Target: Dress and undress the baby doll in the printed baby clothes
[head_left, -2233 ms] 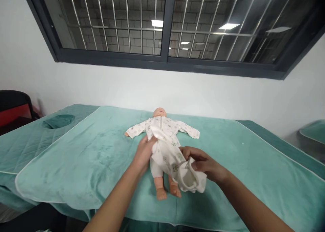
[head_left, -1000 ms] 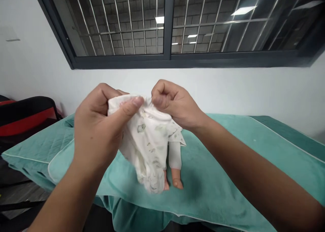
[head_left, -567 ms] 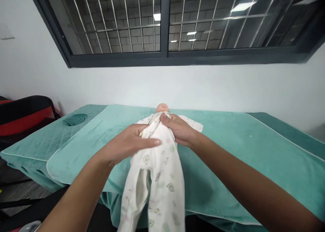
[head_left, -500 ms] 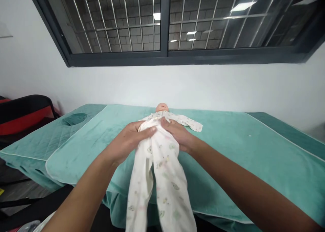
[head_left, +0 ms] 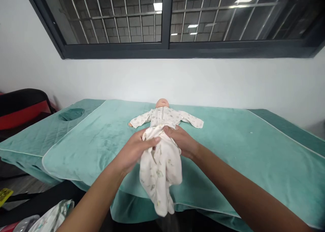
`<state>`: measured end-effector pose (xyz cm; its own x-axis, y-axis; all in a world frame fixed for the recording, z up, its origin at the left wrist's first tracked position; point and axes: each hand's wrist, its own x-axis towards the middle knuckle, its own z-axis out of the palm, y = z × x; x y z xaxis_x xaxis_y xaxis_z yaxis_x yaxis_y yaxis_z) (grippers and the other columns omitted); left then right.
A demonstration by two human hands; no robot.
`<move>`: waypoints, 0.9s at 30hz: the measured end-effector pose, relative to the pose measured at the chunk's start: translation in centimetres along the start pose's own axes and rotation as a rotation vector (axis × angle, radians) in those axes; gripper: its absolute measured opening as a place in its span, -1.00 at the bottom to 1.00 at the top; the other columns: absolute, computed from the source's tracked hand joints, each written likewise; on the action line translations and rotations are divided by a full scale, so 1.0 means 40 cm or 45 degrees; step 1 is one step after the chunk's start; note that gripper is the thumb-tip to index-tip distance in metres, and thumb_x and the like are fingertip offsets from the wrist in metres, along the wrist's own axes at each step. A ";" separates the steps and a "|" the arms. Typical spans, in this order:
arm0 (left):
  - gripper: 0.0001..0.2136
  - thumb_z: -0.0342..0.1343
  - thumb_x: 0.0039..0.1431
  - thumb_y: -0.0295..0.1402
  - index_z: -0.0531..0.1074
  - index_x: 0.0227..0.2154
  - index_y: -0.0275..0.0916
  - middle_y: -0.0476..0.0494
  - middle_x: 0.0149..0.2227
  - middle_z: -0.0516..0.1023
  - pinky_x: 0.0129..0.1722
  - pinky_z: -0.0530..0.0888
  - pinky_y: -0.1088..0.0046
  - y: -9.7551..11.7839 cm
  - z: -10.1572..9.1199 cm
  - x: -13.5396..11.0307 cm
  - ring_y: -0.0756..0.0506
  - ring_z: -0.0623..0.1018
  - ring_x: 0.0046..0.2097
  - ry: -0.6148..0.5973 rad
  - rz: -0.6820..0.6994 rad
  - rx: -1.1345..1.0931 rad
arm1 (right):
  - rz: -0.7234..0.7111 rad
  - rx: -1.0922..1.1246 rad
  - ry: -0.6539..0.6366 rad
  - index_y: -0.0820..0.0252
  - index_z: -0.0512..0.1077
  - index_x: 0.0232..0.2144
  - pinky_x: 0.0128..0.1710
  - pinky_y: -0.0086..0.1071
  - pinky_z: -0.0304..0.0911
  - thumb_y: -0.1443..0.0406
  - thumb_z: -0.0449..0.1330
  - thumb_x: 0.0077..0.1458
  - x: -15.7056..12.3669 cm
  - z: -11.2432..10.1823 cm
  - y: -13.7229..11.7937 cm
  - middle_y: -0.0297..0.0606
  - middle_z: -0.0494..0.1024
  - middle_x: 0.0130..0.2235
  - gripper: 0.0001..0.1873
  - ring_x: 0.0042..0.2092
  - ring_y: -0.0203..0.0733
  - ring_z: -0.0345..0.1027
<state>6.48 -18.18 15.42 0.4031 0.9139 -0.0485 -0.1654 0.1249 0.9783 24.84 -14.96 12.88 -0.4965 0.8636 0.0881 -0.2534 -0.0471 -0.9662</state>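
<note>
Both my hands grip the waist of small white printed baby trousers (head_left: 161, 171). My left hand (head_left: 135, 149) pinches the left side, thumb on top. On the right side, my right hand (head_left: 181, 140) is closed on the waistband. The legs hang down, bunched together and slightly blurred, past the near edge of the bed. Just beyond the trousers, a baby doll (head_left: 162, 103) lies on its back in a white printed long-sleeved top (head_left: 165, 115), its arms spread wide. The doll's lower body is hidden behind the trousers and my hands.
A green velvet cover (head_left: 228, 150) spreads over the bed, which has a face hole (head_left: 71, 114) at left. Behind stand a white wall and a barred window (head_left: 165, 49). A red and black chair (head_left: 25, 110) is at left; a printed cloth (head_left: 53, 216) lies at lower left.
The trouser legs, stretched long and apart before, have swung up and bunched together. My hands sit slightly lower in view, and more of the doll's top shows.
</note>
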 end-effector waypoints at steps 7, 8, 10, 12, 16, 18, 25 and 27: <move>-0.64 0.25 0.05 -0.27 0.50 -0.09 -0.33 -0.21 -0.27 0.62 -0.33 0.45 0.41 -0.061 -0.002 0.034 -0.16 0.59 -0.29 0.287 0.003 -0.329 | 0.318 -0.292 -0.316 0.20 0.54 -0.12 -0.23 -0.29 0.39 0.10 0.41 -0.11 -0.014 -0.012 0.035 -0.20 0.62 -0.22 -0.51 -0.22 -0.09 0.51; -0.63 0.26 0.05 -0.26 0.50 -0.09 -0.34 -0.22 -0.27 0.62 -0.34 0.46 0.41 -0.065 -0.004 0.035 -0.16 0.59 -0.29 0.277 -0.008 -0.340 | 0.255 -0.235 -0.208 0.19 0.53 -0.12 -0.19 -0.28 0.39 0.08 0.38 -0.06 -0.010 -0.012 0.039 -0.19 0.62 -0.18 -0.53 -0.20 -0.10 0.50; -0.61 0.27 0.07 -0.22 0.50 -0.08 -0.34 -0.24 -0.26 0.63 -0.34 0.46 0.41 -0.070 -0.010 0.034 -0.17 0.60 -0.29 0.214 -0.046 -0.332 | 0.124 -0.073 -0.005 0.18 0.51 -0.09 -0.11 -0.26 0.38 0.05 0.32 0.02 0.001 -0.010 0.046 -0.18 0.61 -0.14 -0.54 -0.15 -0.11 0.50; -0.58 0.29 0.05 -0.19 0.50 -0.07 -0.35 -0.28 -0.25 0.63 -0.33 0.48 0.39 -0.069 -0.020 0.027 -0.18 0.61 -0.28 0.060 -0.121 -0.274 | 0.042 0.076 0.105 0.18 0.50 -0.07 -0.08 -0.23 0.37 0.04 0.30 0.04 0.012 -0.006 0.050 -0.17 0.61 -0.15 -0.53 -0.14 -0.09 0.50; -0.54 0.38 -0.06 -0.35 0.50 -0.05 -0.35 -0.30 -0.21 0.63 -0.22 0.51 0.32 -0.064 -0.035 0.020 -0.23 0.61 -0.22 -0.185 -0.206 -0.187 | 0.029 0.187 0.210 0.19 0.49 -0.08 -0.14 -0.23 0.39 0.00 0.27 0.05 0.013 0.001 0.048 -0.15 0.61 -0.20 -0.51 -0.16 -0.06 0.50; -0.53 0.36 -0.05 -0.38 0.48 -0.03 -0.32 -0.26 -0.20 0.62 -0.18 0.51 0.31 -0.066 -0.032 0.024 -0.22 0.61 -0.20 -0.067 -0.103 -0.276 | 0.071 0.130 0.191 0.20 0.52 -0.16 -0.22 -0.28 0.40 -0.03 0.26 0.04 0.000 0.002 0.042 -0.18 0.61 -0.27 -0.53 -0.23 -0.09 0.50; -0.54 0.34 -0.04 -0.28 0.46 -0.06 -0.34 -0.23 -0.25 0.63 -0.24 0.52 0.30 -0.092 -0.005 0.018 -0.24 0.62 -0.24 0.205 -0.090 -0.472 | 0.358 -0.146 -0.490 0.22 0.55 -0.23 -0.28 -0.30 0.38 0.12 0.36 -0.02 -0.047 -0.004 0.033 -0.23 0.60 -0.33 -0.65 -0.35 -0.18 0.48; -0.53 0.32 0.00 -0.21 0.47 -0.04 -0.35 -0.28 -0.25 0.63 -0.28 0.52 0.31 -0.099 -0.018 0.007 -0.26 0.62 -0.25 0.103 -0.157 -0.431 | 0.195 0.019 -0.228 0.21 0.53 -0.15 -0.21 -0.29 0.38 0.10 0.34 0.01 -0.052 -0.017 0.049 -0.21 0.61 -0.26 -0.61 -0.28 -0.17 0.49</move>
<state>6.61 -18.12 11.40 0.3686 0.9099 -0.1904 -0.4141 0.3441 0.8427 25.94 -16.50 10.63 -0.6693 0.7428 -0.0165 -0.1751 -0.1792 -0.9681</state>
